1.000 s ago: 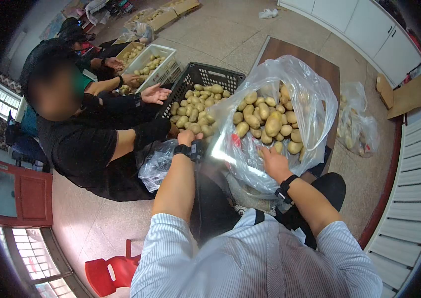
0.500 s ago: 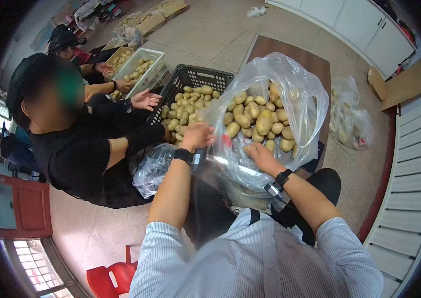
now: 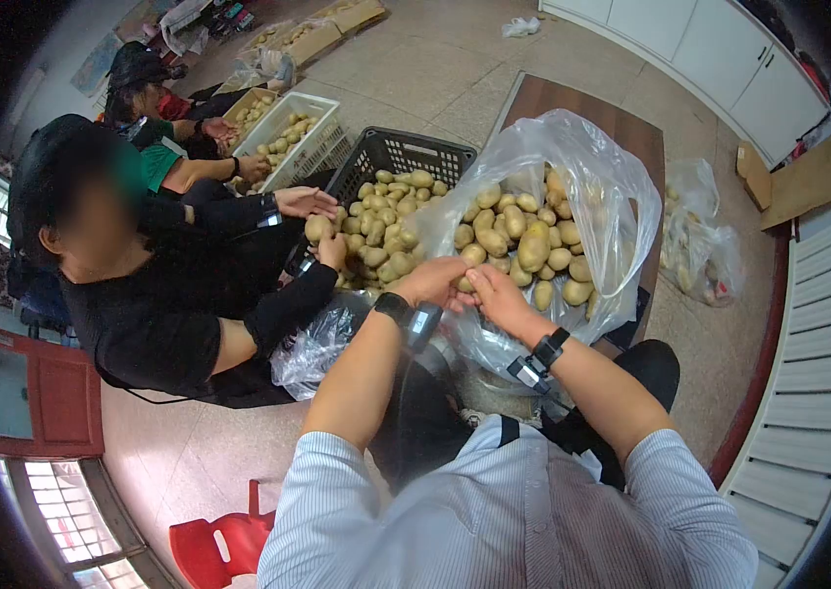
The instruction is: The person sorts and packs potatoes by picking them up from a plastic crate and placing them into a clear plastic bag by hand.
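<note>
My left hand [image 3: 433, 282] and my right hand [image 3: 502, 297] meet at the near edge of an open clear plastic bag [image 3: 622, 167]. Their fingers close around a potato [image 3: 465, 285], which is mostly covered by them. Just beyond my fingertips, more potatoes [image 3: 533, 250] lie heaped in the bag. To the left of the bag stands a black plastic crate [image 3: 415, 149] with many potatoes in it. A co-worker's hand [image 3: 332, 251] holds a potato [image 3: 318, 229] over that crate's near left side, with the other hand [image 3: 306, 202] beside it.
The bag rests on a brown board [image 3: 582, 98]. A white crate [image 3: 332, 137] of potatoes stands farther left, near a second co-worker. Filled plastic bags [image 3: 695, 250] sit on the floor at right. Crumpled plastic [image 3: 312, 344] lies left of my knees, and a red chair [image 3: 224, 545] is behind.
My hands have come together from apart and now hold a potato. The near co-worker's hands have moved to the black crate, one now gripping a potato.
</note>
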Demonstrator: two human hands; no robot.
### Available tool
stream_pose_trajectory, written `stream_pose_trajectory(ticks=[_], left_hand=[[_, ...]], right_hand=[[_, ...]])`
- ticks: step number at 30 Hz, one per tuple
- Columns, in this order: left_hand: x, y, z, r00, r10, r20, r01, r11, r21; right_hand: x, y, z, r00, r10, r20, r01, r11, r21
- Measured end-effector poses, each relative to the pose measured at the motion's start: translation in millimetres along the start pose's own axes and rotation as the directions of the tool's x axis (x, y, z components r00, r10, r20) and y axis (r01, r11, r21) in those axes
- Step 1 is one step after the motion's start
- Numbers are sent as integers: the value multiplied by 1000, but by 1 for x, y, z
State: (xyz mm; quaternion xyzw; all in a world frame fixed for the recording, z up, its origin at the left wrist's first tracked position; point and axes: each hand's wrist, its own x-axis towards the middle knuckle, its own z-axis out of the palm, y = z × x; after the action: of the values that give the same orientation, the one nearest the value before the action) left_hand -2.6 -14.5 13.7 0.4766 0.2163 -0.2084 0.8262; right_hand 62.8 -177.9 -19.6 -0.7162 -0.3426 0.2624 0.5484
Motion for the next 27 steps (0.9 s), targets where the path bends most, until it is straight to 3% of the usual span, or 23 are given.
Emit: stream_pose_trajectory(ticks=[2,5,7,9,10,11,12,13,15,18,25,27], left_hand=[[2,-1,-5,1000,19,1,-19,1000,-5],[10,-3,-21,1000,27,-11,-27,1000,7],[11,-4,-28,1000,12,-19,-12,1000,28],[5,-4,-31,954,152,-257,-159,987,-8],[28,-24,-82,846,522,-105,-398,751,526],[21,-20,-76,896,379,-233,-312,909,277],[13,-16,-70,910,221,-352,-241,970,-15],[2,-9,-62,888,168,-429,-222,972,-79],[6,-13,-82,853,128,-505,-238,958,-158],[8,-18,-102,780,135,-611,-313,930,-194],[24,-41,-148,710,236,-663,-427,893,-140],[33,-50,-179,707,385,-594,-360,918,167]], right_hand=[[-3,-5,2,999,-30,-25,30,1000,-7],[-13,-14,-5,998,30,-50,-23,990,141],[-21,-16,-14,999,15,-36,-18,996,-87],[-30,-2,-21,998,-23,-53,12,979,-203],[-35,12,-24,996,-54,-75,22,928,-371],[-40,25,-29,992,-85,-89,25,849,-527],[-46,36,-36,980,-147,-138,52,845,-532],[-50,40,-44,979,-143,-142,46,845,-534],[-55,48,-56,962,-107,-249,-106,696,-710],[-58,49,-69,961,-69,-269,-158,663,-732],[-63,56,-65,960,-96,-262,-131,674,-727],[-61,64,-66,976,-38,-213,-141,637,-758]])
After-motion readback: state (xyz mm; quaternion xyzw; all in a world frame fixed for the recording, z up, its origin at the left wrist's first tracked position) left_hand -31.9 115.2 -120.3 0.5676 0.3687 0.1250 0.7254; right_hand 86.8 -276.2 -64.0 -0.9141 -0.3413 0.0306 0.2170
